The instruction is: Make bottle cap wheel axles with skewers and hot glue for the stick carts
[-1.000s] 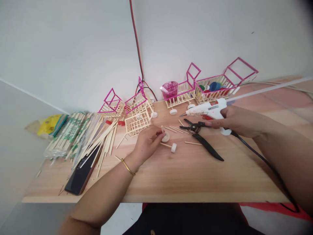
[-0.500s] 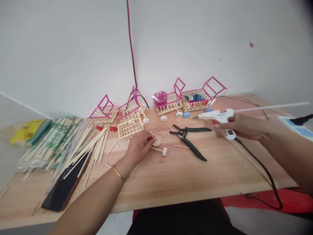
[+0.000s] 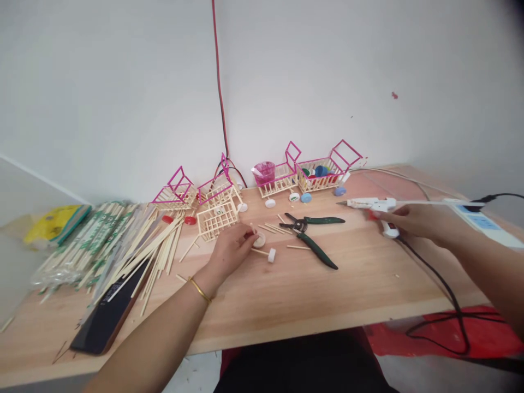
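Note:
My left hand [image 3: 232, 249] pinches a short wooden stick [image 3: 252, 229] that stands up in a round white cap [image 3: 259, 239] on the table. Beside it lies another stick with a white cap [image 3: 272, 255] on its end. On the right, my right hand [image 3: 413, 221] is closed on a white glue gun [image 3: 374, 204], whose nozzle points left, with a glue stick at its back. Green-handled pliers [image 3: 317, 245] lie open between the hands. An unpainted stick basket [image 3: 216, 219] stands just beyond my left hand.
Small stick carts [image 3: 278, 180] with pink edges line the wall, one holding a pink cup [image 3: 264, 172]. Loose sticks [image 3: 164, 245], a dark flat object [image 3: 108, 314] and wrapped stick bundles [image 3: 96, 232] lie left. A power strip [image 3: 487, 221] is far right.
My right hand has shifted right and slightly down with the glue gun, which now points more level. My left hand still pinches the stick at the cap. The view has shifted slightly.

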Motion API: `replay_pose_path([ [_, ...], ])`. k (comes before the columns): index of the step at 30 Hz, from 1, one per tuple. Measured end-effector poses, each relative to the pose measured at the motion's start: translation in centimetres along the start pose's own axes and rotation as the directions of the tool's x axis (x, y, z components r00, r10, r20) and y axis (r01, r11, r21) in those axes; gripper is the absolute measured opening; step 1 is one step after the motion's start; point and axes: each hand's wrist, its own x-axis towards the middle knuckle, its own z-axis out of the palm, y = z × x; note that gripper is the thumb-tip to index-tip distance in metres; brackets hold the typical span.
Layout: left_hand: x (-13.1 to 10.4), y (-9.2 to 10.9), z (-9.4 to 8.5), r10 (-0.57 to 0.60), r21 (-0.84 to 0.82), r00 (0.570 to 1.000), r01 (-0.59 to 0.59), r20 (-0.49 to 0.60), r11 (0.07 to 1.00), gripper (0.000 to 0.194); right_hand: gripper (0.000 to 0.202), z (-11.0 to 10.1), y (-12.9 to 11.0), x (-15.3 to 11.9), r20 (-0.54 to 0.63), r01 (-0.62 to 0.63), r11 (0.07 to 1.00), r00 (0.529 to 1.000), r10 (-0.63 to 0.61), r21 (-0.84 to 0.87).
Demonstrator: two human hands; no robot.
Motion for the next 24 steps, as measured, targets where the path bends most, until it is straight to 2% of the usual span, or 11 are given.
replay_pose_path([
  [1, 0.0, 0.0, 0.0, -0.001, -0.002, 1.000, 0.001, -0.001, 1.000, 0.008, 0.054, -0.2, 0.2, 0.1, 0.117, -0.059, 0.996, 0.991, 0.067, -0.069],
  [3, 0.0, 0.1, -0.1, 0.003, -0.006, 1.000, -0.003, 0.007, 1.000, 0.009, 0.053, -0.5, 0.2, -0.2, 0.159, -0.083, 0.983, 0.981, 0.108, -0.161],
  [5, 0.0, 0.1, -0.1, 0.008, -0.012, 1.000, -0.008, 0.020, 1.000, 0.008, 0.048, -0.7, -0.4, -1.0, 0.070, -0.064, 0.982, 0.995, 0.077, -0.179],
  [7, 0.0, 0.2, -0.1, 0.006, -0.018, 1.000, -0.006, 0.029, 1.000, 0.008, 0.039, -0.7, -1.5, -2.2, -0.060, -0.044, 0.992, 0.997, 0.037, -0.120],
  [10, 0.0, 0.1, -0.1, -0.003, -0.023, 0.999, 0.004, 0.042, 1.000, 0.008, 0.031, -0.5, -4.2, -4.2, -0.123, 0.177, 0.980, 0.978, -0.166, 0.087],
  [11, 0.0, 0.1, 0.0, -0.004, -0.024, 0.999, 0.005, 0.047, 1.000, 0.007, 0.030, -0.4, -5.3, -4.8, -0.127, 0.296, 0.943, 0.952, -0.278, 0.151],
  [13, 0.0, 0.1, 0.0, 0.001, -0.033, 0.999, 0.000, 0.051, 0.999, 0.006, 0.033, -0.4, -7.8, -5.8, -0.155, 0.522, 0.816, 0.853, -0.499, 0.247],
  [15, -0.1, 0.0, 0.0, 0.009, -0.044, 0.999, -0.007, 0.048, 0.999, 0.007, 0.032, -0.4, -10.7, -6.7, -0.171, 0.652, 0.695, 0.755, -0.633, 0.303],
  [18, -0.1, 0.0, 0.0, 0.010, -0.030, 0.999, -0.009, 0.051, 0.999, 0.008, 0.025, -0.3, -15.2, -8.0, -0.170, 0.756, 0.532, 0.623, -0.763, 0.381],
  [20, -0.1, -0.1, 0.0, 0.008, -0.004, 0.998, -0.007, 0.059, 1.000, 0.007, 0.021, 0.1, -17.9, -8.6, -0.169, 0.786, 0.441, 0.551, -0.817, 0.434],
  [24, -0.1, -0.3, 0.1, 0.015, 0.017, 0.998, -0.016, 0.062, 1.000, 0.010, 0.025, 1.1, -21.5, -9.1, -0.180, 0.826, 0.284, 0.413, -0.893, 0.487],
])
